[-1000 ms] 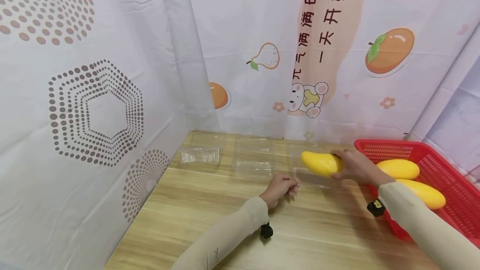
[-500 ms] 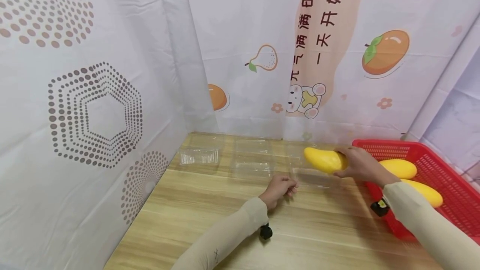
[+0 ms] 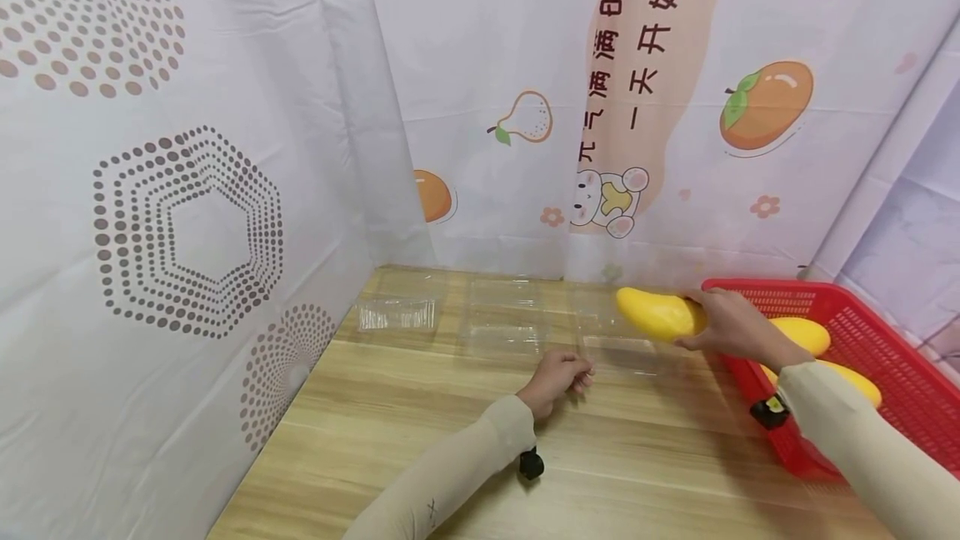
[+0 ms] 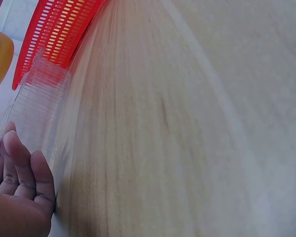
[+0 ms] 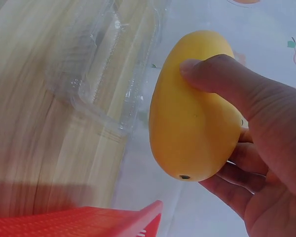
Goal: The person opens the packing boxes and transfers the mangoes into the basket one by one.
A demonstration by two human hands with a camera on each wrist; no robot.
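Observation:
A yellow mango [image 3: 658,314] is held in my right hand [image 3: 738,328], raised over the right-hand clear plastic box [image 3: 622,354]. In the right wrist view the thumb presses one side of the mango [image 5: 192,118] while the other fingers curl behind it. My left hand [image 3: 557,380] rests low by the near left corner of that box. Its fingers are loosely curled with nothing in them, as the left wrist view of the hand [image 4: 24,185] shows; whether they touch the box I cannot tell.
To the right stands a red perforated basket [image 3: 918,373] with yellow mangoes [image 3: 855,382] inside, partly hidden by my right arm. Two more clear boxes stand along the back, a middle box [image 3: 504,340] and a left box [image 3: 395,315]. A printed curtain [image 3: 480,190] hangs behind the wooden table [image 3: 390,415].
My right hand has moved right and slightly up with the mango, towards the basket's side. My left hand has stayed in place. The head view has shifted slightly.

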